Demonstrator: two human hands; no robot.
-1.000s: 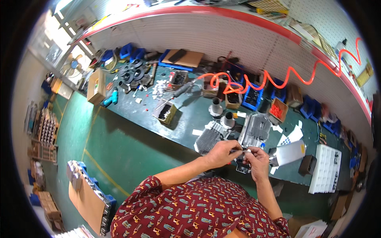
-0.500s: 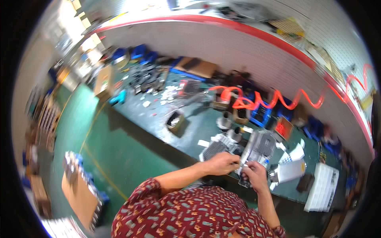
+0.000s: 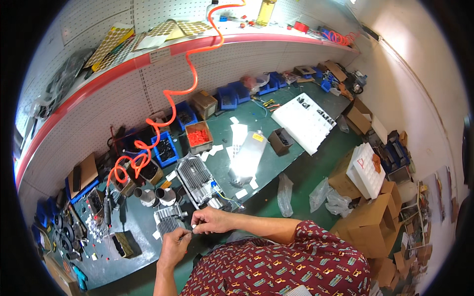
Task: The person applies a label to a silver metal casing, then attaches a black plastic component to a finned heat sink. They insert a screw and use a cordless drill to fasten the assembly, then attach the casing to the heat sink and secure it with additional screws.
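Observation:
My left hand (image 3: 174, 246) and my right hand (image 3: 213, 220) meet at the bench's front edge, fingers pinched together. Something small is between their fingertips, too small to name. Just beyond them lies a small finned metal part (image 3: 169, 220). A larger finned metal housing (image 3: 194, 178), with blue and yellow wires at its near end, rests behind my right hand. Two short metal cylinders (image 3: 146, 198) stand to the left of that housing. To its right sits a smooth silver housing (image 3: 251, 154) with a yellow label.
Blue bins (image 3: 165, 149) and a box of red parts (image 3: 198, 137) line the back. An orange coiled hose (image 3: 170, 98) hangs over the bench (image 3: 143, 254). A white foam tray (image 3: 301, 123) lies at right. Cardboard boxes (image 3: 368, 224) and plastic bags (image 3: 285, 195) are on the floor.
The view has swung to the right, bringing the foam tray and floor boxes further into sight. My hands have come closer together, near the small finned part.

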